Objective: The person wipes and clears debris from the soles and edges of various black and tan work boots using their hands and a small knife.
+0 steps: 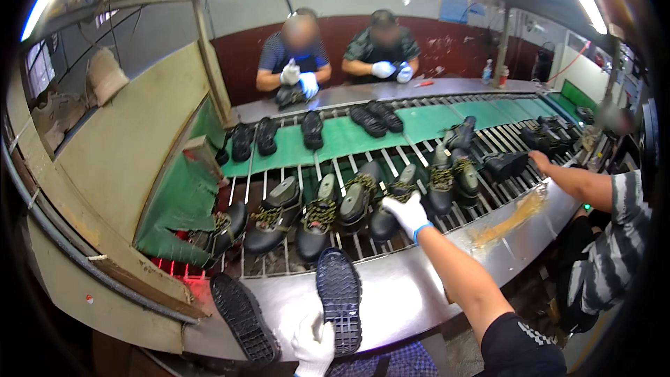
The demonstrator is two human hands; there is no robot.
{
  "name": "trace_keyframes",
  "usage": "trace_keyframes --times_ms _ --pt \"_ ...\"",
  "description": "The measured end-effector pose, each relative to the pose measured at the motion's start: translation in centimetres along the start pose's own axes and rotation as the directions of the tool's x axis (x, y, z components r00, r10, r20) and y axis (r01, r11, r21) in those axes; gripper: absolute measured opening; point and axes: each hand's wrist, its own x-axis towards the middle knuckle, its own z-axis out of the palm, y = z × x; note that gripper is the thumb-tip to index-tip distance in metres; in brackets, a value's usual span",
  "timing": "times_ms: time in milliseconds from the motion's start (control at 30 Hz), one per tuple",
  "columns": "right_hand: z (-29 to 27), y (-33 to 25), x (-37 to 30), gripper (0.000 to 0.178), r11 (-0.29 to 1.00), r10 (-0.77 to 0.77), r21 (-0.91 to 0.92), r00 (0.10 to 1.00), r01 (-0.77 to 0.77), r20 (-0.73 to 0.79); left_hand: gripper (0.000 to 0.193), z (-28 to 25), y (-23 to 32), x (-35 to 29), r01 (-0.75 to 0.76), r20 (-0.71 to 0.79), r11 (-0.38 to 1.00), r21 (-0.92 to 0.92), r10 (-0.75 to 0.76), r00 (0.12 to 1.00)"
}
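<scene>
Beyond the slatted conveyor (340, 174), against a wall (237, 49) with a dark red lower band, we see two co-workers (289, 52) in pale gloves at a long metal table (460, 86). Along the conveyor's far side runs a green belt (342, 136) bearing several small-looking soles (312, 130), and on its near side sits a row of dark shoes (314, 227), toes pointing toward us. Bordering the conveyor on our side is a shiny metal counter (412, 279). Our white-gloved left hand (314, 345), below the conveyor's near edge, grips the lower left edge of a ribbed black sole (338, 293), tread up, its upper tip just beside the conveyor. Nearer the conveyor's left end, a second sole (241, 314) lies on the counter, apart from our hands. Our right hand (408, 213), gloved and blue-cuffed, reaches over the conveyor and touches a lace-up shoe (384, 223) in the row; from this angle we cannot tell whether its fingers close round it. Toward the conveyor's right end, another worker (604, 272) in a striped top has a bare hand (539, 160) at a dark shoe.
</scene>
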Motion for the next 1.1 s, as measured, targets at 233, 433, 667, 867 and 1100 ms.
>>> trace_keyframes --times_ms 233,433,667,867,1100 --pt "4.8 2.7 4.8 0.121 0.886 0.055 0.463 0.997 -0.021 -0.061 0.036 -0.6 0.0 -0.2 0.016 -0.008 1.0 0.023 -0.016 1.0" --pt "-0.3 3.6 3.6 0.065 0.755 0.092 0.656 0.99 -0.001 -0.105 0.052 2.9 -2.9 -2.4 -0.033 -0.003 0.996 0.077 0.033 0.999" --pt "-7.9 -3.7 -17.1 0.068 0.312 -0.276 0.948 0.95 -0.058 0.149 0.094 8.0 11.2 2.1 0.407 0.331 0.392 -0.825 -0.249 0.91" --pt "-18.1 8.7 -16.7 0.098 0.399 -0.448 0.91 0.841 -0.116 0.304 0.065 0.4 12.4 4.1 0.563 0.575 0.53 -0.634 -0.163 0.802" --pt "-17.5 14.4 -31.4 0.098 0.719 0.209 0.185 0.462 -0.67 0.862 0.068 1.2 14.8 7.4 0.211 0.841 0.971 -0.116 -0.017 0.541"
